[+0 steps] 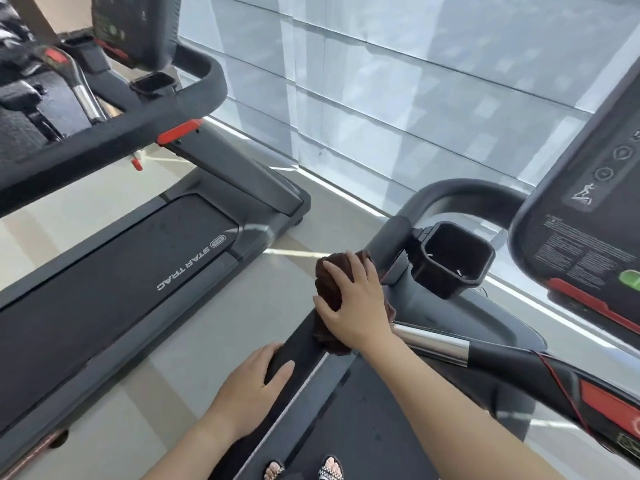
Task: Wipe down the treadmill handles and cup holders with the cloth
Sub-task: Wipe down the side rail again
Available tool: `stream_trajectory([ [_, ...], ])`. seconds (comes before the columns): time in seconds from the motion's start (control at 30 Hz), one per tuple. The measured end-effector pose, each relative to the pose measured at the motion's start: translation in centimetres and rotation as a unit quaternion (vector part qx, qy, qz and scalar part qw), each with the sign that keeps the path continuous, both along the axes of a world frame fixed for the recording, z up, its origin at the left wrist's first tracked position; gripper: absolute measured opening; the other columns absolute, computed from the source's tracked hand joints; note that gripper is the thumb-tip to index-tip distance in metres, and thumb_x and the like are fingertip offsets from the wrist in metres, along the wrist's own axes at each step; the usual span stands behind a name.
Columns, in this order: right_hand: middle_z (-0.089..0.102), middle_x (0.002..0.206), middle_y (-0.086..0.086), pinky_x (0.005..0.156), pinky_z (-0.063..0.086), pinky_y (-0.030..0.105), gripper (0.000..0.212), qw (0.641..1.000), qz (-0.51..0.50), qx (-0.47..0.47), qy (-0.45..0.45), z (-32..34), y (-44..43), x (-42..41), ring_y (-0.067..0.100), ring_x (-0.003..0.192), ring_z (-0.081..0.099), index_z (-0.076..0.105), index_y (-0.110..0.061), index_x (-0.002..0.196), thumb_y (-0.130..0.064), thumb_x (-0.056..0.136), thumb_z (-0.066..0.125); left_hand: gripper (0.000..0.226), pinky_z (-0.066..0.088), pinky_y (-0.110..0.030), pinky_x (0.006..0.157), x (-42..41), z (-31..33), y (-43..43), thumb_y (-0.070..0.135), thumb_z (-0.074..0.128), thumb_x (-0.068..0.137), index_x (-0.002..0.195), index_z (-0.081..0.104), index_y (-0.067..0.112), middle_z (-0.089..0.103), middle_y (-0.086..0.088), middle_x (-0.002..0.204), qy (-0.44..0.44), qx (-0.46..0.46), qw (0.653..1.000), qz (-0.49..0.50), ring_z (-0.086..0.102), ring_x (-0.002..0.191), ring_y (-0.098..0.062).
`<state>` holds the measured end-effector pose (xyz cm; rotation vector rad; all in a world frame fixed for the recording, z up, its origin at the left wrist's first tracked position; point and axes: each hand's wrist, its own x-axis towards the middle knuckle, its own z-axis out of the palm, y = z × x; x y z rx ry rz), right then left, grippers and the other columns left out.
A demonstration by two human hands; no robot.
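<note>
Closest to the camera, two feet in sandals (pixel 304 471) stood on the treadmill belt (pixel 363 427), below both hands. The left hand (pixel 254 389) was wrapped around the near end of the black side handle (pixel 298 344), fingers over the top, thumb on the inner side. Just ahead of it on the same handle, the right hand (pixel 353 306) pressed palm-down with spread fingers on a dark brown cloth (pixel 329 282), which was bunched over the handle. Hands were apart, one behind the other along the rail. Right of the right hand ran a chrome grip bar (pixel 433 341). Just past the cloth sat the black cup holder (pixel 453 258), then the console (pixel 588 216). Way off to the left was a second treadmill (pixel 138 265) marked STAR TRAC.
</note>
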<state>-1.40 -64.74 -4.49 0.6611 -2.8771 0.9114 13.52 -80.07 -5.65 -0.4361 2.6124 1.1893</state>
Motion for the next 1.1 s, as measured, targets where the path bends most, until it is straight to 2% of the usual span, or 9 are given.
stream_trajectory([
  [0.1,0.029,0.151,0.002,0.109,0.024,0.05,0.064,0.999,0.031,0.037,0.001,-0.4,0.7,0.1,0.034,0.137,0.018,0.037,-0.039,0.135,-0.062,0.076,0.048,0.049,0.036,-0.024,0.101,0.0,-0.2,0.0,0.053,0.04,0.091,0.133,0.043,0.029,0.05,0.018,0.131,-0.007,-0.004,1.0,-0.001,0.046,0.117,0.0],
  [0.17,0.034,0.148,0.0,0.105,0.027,0.053,0.057,0.999,0.017,0.046,0.0,-0.1,0.4,-1.2,0.035,0.135,0.022,0.043,-0.038,0.131,-0.058,0.078,0.052,0.049,0.035,-0.022,0.099,-0.1,-0.2,0.2,0.053,0.039,0.09,0.133,0.043,0.029,0.05,0.018,0.132,-0.004,-0.011,1.0,-0.002,0.045,0.116,0.002],
  [0.33,0.036,0.148,0.004,0.11,0.016,0.052,0.043,0.999,-0.03,0.039,-0.011,0.4,-0.9,-2.2,0.035,0.14,0.016,0.056,-0.029,0.122,-0.044,0.081,0.058,0.051,0.034,-0.019,0.095,0.2,-0.4,0.2,0.055,0.038,0.09,0.133,0.042,0.029,0.05,0.017,0.132,-0.001,-0.033,0.999,0.007,0.045,0.115,0.002],
  [0.4,0.042,0.145,0.004,0.11,0.023,0.051,0.041,1.0,-0.009,0.012,-0.008,0.5,-0.8,-1.2,0.034,0.139,0.022,0.061,-0.026,0.119,-0.04,0.08,0.061,0.051,0.036,-0.019,0.095,0.3,-0.2,0.2,0.056,0.039,0.089,0.132,0.044,0.029,0.051,0.017,0.129,0.002,-0.036,0.999,0.01,0.047,0.115,0.0],
  [0.53,0.051,0.136,-0.001,0.106,0.031,0.048,0.037,0.999,0.035,-0.027,-0.004,0.4,-1.2,2.5,0.029,0.134,0.032,0.065,-0.029,0.113,-0.042,0.078,0.061,0.04,0.037,-0.012,0.08,0.5,0.3,0.3,0.055,0.044,0.087,0.121,0.051,0.034,0.053,0.023,0.111,0.013,-0.009,1.0,0.026,0.051,0.1,0.004],
  [0.7,0.056,0.129,0.001,0.102,0.037,0.045,0.036,0.998,0.041,-0.055,0.013,0.1,-1.7,5.3,0.03,0.125,0.043,0.067,-0.028,0.109,-0.044,0.077,0.065,0.022,0.04,-0.008,0.076,3.8,0.8,-1.9,0.044,0.05,0.089,0.11,0.054,0.042,0.058,0.026,0.107,0.008,0.02,0.999,0.038,0.052,0.098,0.013],
  [0.83,0.06,0.119,0.004,0.096,0.039,0.043,0.029,0.998,-0.046,-0.044,0.006,1.1,-3.5,4.8,0.029,0.119,0.046,0.071,-0.022,0.102,-0.034,0.076,0.069,0.018,0.044,-0.016,0.082,7.9,1.2,-4.8,0.042,0.05,0.09,0.105,0.059,0.041,0.063,0.022,0.103,-0.026,0.026,0.999,0.015,0.056,0.096,0.008],
  [0.93,0.059,0.12,0.006,0.097,0.037,0.042,0.028,0.994,-0.11,-0.022,-0.01,1.7,-5.4,6.3,0.031,0.12,0.043,0.071,-0.019,0.103,-0.03,0.078,0.068,0.019,0.044,-0.016,0.081,10.1,1.5,-6.9,0.041,0.049,0.09,0.105,0.06,0.037,0.063,0.021,0.101,-0.037,0.024,0.999,-0.02,0.056,0.095,0.008],
  [1.1,0.056,0.128,0.004,0.103,0.032,0.042,0.031,0.995,-0.092,0.003,-0.027,1.8,-8.3,13.6,0.029,0.128,0.038,0.07,-0.021,0.106,-0.032,0.077,0.069,0.018,0.043,-0.012,0.077,12.8,1.4,-9.8,0.043,0.048,0.09,0.103,0.06,0.038,0.063,0.025,0.1,-0.029,0.04,0.996,-0.07,0.056,0.093,0.011],
])
